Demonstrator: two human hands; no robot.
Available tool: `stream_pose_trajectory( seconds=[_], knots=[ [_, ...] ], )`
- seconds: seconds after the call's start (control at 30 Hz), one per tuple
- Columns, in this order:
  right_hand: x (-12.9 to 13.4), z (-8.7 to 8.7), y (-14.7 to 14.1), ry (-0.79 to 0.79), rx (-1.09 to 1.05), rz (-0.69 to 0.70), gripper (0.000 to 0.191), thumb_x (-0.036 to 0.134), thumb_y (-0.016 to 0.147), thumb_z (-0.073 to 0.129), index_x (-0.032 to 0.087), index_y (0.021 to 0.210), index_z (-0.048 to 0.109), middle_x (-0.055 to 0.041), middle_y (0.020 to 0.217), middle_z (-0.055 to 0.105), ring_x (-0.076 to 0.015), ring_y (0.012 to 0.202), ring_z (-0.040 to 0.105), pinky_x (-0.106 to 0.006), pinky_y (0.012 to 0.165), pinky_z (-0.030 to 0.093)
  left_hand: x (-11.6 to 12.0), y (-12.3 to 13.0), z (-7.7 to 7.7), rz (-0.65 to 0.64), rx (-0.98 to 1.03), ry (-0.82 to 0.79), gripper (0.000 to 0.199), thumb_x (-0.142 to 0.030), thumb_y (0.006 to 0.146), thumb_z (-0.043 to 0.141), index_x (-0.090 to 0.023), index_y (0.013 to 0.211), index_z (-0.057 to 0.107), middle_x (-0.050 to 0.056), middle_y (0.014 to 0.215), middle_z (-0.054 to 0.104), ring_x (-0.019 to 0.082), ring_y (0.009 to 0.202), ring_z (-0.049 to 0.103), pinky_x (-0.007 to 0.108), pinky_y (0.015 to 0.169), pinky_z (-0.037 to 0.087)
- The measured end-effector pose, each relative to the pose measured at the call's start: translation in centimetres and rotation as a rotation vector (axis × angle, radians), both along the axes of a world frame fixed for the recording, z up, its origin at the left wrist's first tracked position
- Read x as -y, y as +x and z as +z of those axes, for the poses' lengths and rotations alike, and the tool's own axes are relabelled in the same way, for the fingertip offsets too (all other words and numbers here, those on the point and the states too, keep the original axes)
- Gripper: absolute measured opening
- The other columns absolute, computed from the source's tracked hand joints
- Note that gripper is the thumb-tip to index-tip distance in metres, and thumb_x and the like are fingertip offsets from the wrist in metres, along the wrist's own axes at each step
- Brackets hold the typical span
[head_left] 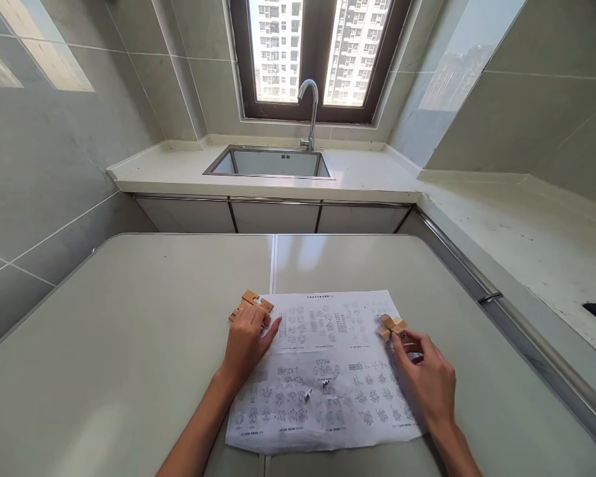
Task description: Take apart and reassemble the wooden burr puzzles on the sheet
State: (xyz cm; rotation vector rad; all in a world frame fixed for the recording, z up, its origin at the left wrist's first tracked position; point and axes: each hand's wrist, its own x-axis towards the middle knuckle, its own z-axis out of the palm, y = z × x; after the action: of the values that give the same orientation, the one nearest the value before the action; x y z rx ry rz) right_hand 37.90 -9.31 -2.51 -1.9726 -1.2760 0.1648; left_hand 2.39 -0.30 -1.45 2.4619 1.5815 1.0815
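Observation:
A creased instruction sheet (pixel 302 364) with printed diagrams lies on the table in front of me. At its upper left edge are several notched wooden puzzle pieces (pixel 251 298). My left hand (pixel 248 334) rests over them, its fingers curled down onto the wood and its thumb stretched apart over the paper. The fingertips are partly hidden. By the sheet's right edge, a small cluster of joined wooden puzzle blocks (pixel 391 326) is pinched at its near side by the thumb and fingers of my right hand (pixel 424 374).
The pale table (pixel 129 358) has a seam down its middle. Beyond it, a counter (pixel 367 172) holds a sink (pixel 268 162) and a tall faucet (pixel 312 112) below a window. Another counter (pixel 526 225) runs along the right, and a tiled wall (pixel 54 152) bounds the left.

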Motion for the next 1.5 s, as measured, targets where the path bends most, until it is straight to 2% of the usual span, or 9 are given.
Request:
stream_pose_trajectory(
  seconds=[0.2,0.33,0.47,0.53,0.67,0.8,0.97,1.2,1.5],
  knots=[
    [-0.6,1.0,-2.3,0.006,-0.418,0.187,0.049,0.065,0.090,0.070,0.021,0.111,0.069,-0.0057,0.081,0.074,-0.0234,0.072,0.069,-0.033,0.065,0.053,2.1,2.7,-0.5,-0.204,0.103,-0.090,0.027,-0.031,0.102,0.060,-0.023,0.079,0.049,0.000,0.073,0.059,0.016,0.066,0.056,0.030,0.064,0.044],
    [-1.9,2.3,-5.9,-0.091,-0.740,0.537,0.040,0.057,0.096,0.068,0.020,0.110,0.065,-0.0031,0.076,0.070,-0.0195,0.068,0.065,-0.029,0.059,0.050,3.4,4.2,-0.3,-0.306,0.269,-0.282,0.022,-0.038,0.097,0.069,-0.022,0.100,0.054,0.002,0.085,0.064,0.015,0.068,0.059,0.027,0.060,0.049],
    [-3.3,3.0,-9.1,-0.144,-0.946,0.763,0.037,0.055,0.094,0.072,0.021,0.105,0.064,-0.0017,0.073,0.067,-0.0171,0.063,0.062,-0.027,0.054,0.046,3.5,4.2,0.9,-0.406,0.480,-0.555,0.065,-0.044,0.083,0.084,-0.024,0.137,0.052,0.012,0.123,0.068,0.024,0.099,0.066,0.033,0.077,0.056],
    [-3.9,2.7,-10.1,-0.174,-1.041,0.825,0.034,0.051,0.093,0.075,0.021,0.102,0.063,-0.0015,0.077,0.068,-0.0152,0.064,0.062,-0.025,0.054,0.045,3.3,3.9,1.5,-0.424,0.525,-0.619,0.062,-0.046,0.086,0.080,-0.024,0.140,0.055,0.012,0.131,0.067,0.027,0.110,0.065,0.038,0.090,0.055],
    [-4.4,1.1,-11.0,-0.203,-1.210,0.892,0.033,0.051,0.095,0.074,0.022,0.094,0.059,-0.0001,0.079,0.066,-0.0118,0.062,0.059,-0.023,0.055,0.044,3.0,3.4,1.7,-0.383,0.616,-0.683,0.054,-0.049,0.085,0.080,-0.021,0.128,0.064,0.010,0.123,0.073,0.030,0.115,0.066,0.041,0.103,0.050],
    [-4.4,-0.3,-10.9,-0.290,-1.298,1.020,0.038,0.056,0.100,0.064,0.019,0.094,0.063,-0.0024,0.080,0.063,-0.0124,0.063,0.059,-0.021,0.049,0.043,2.8,3.3,1.3,-0.406,0.691,-0.693,0.055,-0.044,0.080,0.084,-0.022,0.126,0.064,0.009,0.124,0.073,0.030,0.117,0.067,0.040,0.105,0.049],
    [-4.2,-0.4,-10.5,-0.413,-1.382,1.097,0.042,0.057,0.103,0.058,0.016,0.108,0.065,-0.0038,0.082,0.063,-0.0134,0.060,0.062,-0.019,0.042,0.041,2.7,3.1,1.2,-0.491,0.660,-0.720,0.059,-0.032,0.075,0.088,-0.024,0.127,0.063,0.008,0.125,0.072,0.029,0.118,0.066,0.038,0.105,0.050],
    [-3.8,0.4,-10.2,-0.531,-1.236,1.273,0.040,0.053,0.101,0.064,0.015,0.094,0.067,-0.0016,0.073,0.063,-0.0086,0.050,0.055,-0.019,0.044,0.043,2.8,3.2,1.9,-0.620,0.725,-0.791,0.056,-0.050,0.077,0.085,-0.021,0.122,0.068,0.009,0.119,0.072,0.030,0.112,0.067,0.039,0.100,0.051],
    [-3.2,0.6,-11.1,-0.353,-1.087,1.153,0.039,0.050,0.097,0.070,0.019,0.077,0.057,0.0049,0.059,0.049,-0.0089,0.048,0.044,-0.023,0.046,0.035,2.7,2.9,2.0,-0.617,0.712,-0.801,0.058,-0.049,0.072,0.089,-0.022,0.119,0.067,0.009,0.113,0.074,0.029,0.107,0.068,0.039,0.094,0.052]
  ],
)
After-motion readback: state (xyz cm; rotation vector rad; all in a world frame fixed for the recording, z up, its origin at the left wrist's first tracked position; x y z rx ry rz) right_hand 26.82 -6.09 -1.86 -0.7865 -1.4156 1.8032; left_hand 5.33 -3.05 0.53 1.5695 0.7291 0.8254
